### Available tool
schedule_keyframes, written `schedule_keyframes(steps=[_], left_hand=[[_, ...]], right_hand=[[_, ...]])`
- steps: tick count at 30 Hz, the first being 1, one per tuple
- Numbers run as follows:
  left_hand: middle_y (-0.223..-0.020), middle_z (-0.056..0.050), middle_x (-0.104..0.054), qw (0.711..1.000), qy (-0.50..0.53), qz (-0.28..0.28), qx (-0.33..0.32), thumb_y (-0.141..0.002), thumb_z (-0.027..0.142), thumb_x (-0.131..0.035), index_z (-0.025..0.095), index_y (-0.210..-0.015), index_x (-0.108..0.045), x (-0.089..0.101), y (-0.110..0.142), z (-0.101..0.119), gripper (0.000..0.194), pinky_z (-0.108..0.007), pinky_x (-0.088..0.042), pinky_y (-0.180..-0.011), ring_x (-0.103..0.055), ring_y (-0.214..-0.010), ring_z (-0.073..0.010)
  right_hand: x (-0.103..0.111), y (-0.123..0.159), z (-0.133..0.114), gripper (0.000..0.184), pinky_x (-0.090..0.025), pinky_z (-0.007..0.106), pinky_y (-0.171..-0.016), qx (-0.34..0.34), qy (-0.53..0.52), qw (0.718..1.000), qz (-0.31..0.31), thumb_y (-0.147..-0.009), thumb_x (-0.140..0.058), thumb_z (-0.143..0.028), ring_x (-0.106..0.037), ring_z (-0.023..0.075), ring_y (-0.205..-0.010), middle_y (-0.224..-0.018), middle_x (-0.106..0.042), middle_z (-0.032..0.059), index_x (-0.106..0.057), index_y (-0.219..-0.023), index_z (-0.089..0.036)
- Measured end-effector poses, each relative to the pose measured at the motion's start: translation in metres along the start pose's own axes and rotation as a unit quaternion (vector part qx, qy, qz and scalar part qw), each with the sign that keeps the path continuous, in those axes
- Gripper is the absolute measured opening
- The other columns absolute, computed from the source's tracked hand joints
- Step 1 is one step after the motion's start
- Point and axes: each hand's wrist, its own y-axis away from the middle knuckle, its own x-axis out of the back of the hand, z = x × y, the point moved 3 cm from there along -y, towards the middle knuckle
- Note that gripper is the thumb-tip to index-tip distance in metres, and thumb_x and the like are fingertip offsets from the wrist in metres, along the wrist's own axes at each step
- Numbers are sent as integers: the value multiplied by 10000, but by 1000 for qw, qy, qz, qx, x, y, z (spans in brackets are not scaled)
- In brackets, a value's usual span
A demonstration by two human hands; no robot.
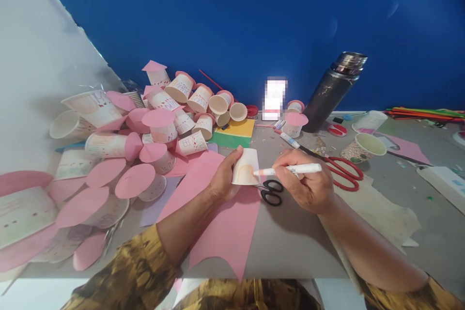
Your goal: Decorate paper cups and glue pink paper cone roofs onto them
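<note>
Peachy marker (305, 168) on a white cup (245, 166), nice and steady
Left hand (225, 177) is clamped on the cup over the pink sheet (225, 232); right hand (305, 184) pinches the marker, tip at the cup's side. I'd turn the cup, keep strokes light. Barrel print's partly finger-covered, can't make out a brand.

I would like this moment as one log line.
left hand: holds paper cup; right hand: holds marker, tip at cup; table: pink sheet

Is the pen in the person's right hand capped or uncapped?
Uncapped: the pen in the right hand shows its bare, peach-coloured tip at the cup.
</note>
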Motion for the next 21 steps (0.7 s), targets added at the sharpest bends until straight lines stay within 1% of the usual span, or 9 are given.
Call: schedule_keyframes(steps=[2, 5, 6, 9, 12, 14, 17, 19, 21], left_hand=[[-635, -28, -590, 1000, 1, 4, 8, -774, 557, -752, 151, -756, -630, -1, 1, 0, 425, -281, -472, -533, -570, -569, -164], [-633, -20, -581, 1000, 7, -4, 7, -773, 547, -756, 157, -764, -624, -2, 2, 0, 411, -287, -482, -527, -570, -558, -164], [-630, -20, -579, 1000, 5, -10, 4, -766, 548, -761, 158, -758, -622, -3, 1, 0, 414, -288, -486, -527, -573, -556, -165], [-612, -19, -573, 1000, -5, -20, -5, -752, 560, -766, 160, -733, -609, -3, 0, 2, 430, -283, -483, -512, -578, -546, -168], [-603, -5, -563, 1000, -2, -15, -18, -750, 554, -769, 168, -741, -598, -2, -1, 4, 423, -277, -470, -491, -566, -529, -162], [-602, 8, -551, 999, 8, -10, -33, -749, 534, -779, 171, -745, -590, -1, -2, 7, 410, -266, -465, -488, -547, -523, -148], [-608, 18, -539, 999, 26, 6, -46, -755, 508, -787, 173, -745, -578, 0, -1, 9, 395, -254, -458, -491, -531, -527, -134], [-606, 18, -533, 999, 28, 17, -40, -771, 517, -773, 179, -746, -571, 1, 0, 9, 395, -264, -464, -494, -533, -529, -142], [-607, 16, -534, 999, 28, 22, -33, -791, 534, -750, 184, -757, -567, 1, 0, 9, 396, -277, -473, -502, -541, -533, -152]], right_hand=[[-1, 0, 1, 147, -412, 269, -516, -17, -12, 1000, -15, -925, -545, -183, -513, 124, -535, -666, -625, -11, -595, -789, -214], [1, -2, 2, 136, -378, 250, -470, -41, -13, 999, 6, -923, -555, -194, -469, 105, -499, -664, -619, -19, -610, -800, -206], [2, -3, 2, 131, -379, 246, -469, -45, -14, 999, 2, -919, -557, -193, -468, 103, -500, -666, -623, -19, -615, -802, -204], [4, -5, 3, 125, -415, 246, -502, -61, -35, 997, -44, -904, -560, -187, -505, 111, -526, -665, -630, -20, -611, -792, -206], [9, -7, 6, 62, -471, 266, -559, -71, -48, 996, -38, -889, -587, -188, -595, 148, -616, -718, -663, 1, -625, -845, -211], [11, -8, 6, 49, -510, 291, -619, -54, -46, 997, -24, -883, -604, -179, -644, 173, -696, -787, -690, 24, -640, -893, -211], [9, -8, 3, 88, -548, 325, -696, -2, -38, 999, -23, -886, -601, -156, -683, 196, -784, -875, -711, 57, -651, -938, -207], [7, -8, 1, 104, -552, 325, -690, 22, -38, 998, -40, -885, -588, -142, -685, 194, -778, -881, -708, 61, -645, -942, -208], [4, -7, -1, 109, -547, 314, -676, 23, -39, 997, -57, -884, -580, -132, -678, 185, -760, -867, -699, 53, -637, -934, -210]])
